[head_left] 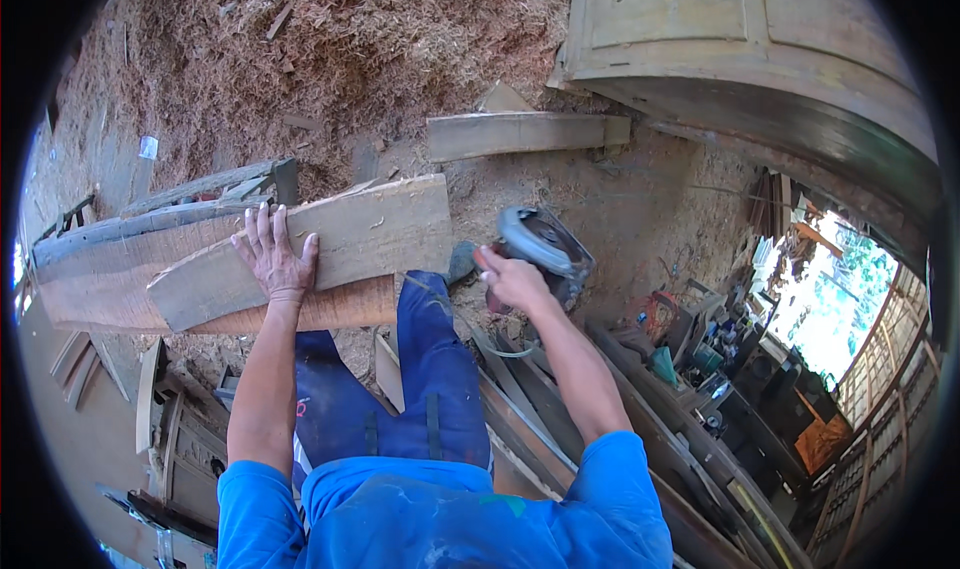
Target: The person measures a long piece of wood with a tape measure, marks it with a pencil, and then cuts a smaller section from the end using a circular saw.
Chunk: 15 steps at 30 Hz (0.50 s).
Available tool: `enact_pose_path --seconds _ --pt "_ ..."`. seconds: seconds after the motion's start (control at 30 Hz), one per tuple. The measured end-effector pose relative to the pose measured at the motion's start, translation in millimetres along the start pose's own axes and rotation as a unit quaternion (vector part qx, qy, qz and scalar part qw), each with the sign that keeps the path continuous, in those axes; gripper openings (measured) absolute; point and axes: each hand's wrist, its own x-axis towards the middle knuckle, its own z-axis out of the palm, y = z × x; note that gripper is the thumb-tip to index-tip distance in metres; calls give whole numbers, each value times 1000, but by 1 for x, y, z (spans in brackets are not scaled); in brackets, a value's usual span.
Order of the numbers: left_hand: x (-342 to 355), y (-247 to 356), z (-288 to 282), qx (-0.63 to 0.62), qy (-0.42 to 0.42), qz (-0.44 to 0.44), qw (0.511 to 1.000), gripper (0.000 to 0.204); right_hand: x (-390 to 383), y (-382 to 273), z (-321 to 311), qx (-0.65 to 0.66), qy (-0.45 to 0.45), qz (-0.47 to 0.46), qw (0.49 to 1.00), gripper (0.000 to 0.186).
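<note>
My left hand lies with fingers spread on a short rough plank, pressing on its left half. That plank rests at a slant across a wider reddish-brown board underneath. Out to the right, my right hand is wrapped round the handle of a circular saw with a grey rounded guard. The saw is held in the air, apart from the plank's right end, and looks slightly blurred. Part of its blade side and base is hard to make out.
Wood shavings cover the ground ahead. A loose board lies beyond the saw, near a large panelled wooden piece at the upper right. Long timbers lean at my right, beside a cluttered bench. A thin cable hangs near my knee.
</note>
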Motion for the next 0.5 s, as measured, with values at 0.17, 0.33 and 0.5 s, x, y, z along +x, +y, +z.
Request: enact_pose_path --seconds 0.17,0.33,0.5 --pt "3 1 -1 -32 21 8 999 74 54 -15 33 -165 -92 -1 982 51" --pt "1 2 -6 -27 -19 -14 999 74 83 -25 22 -221 -125 15 967 34" --pt "3 3 -12 -54 -32 -32 998 73 109 -38 -35 -328 -120 8 937 32"
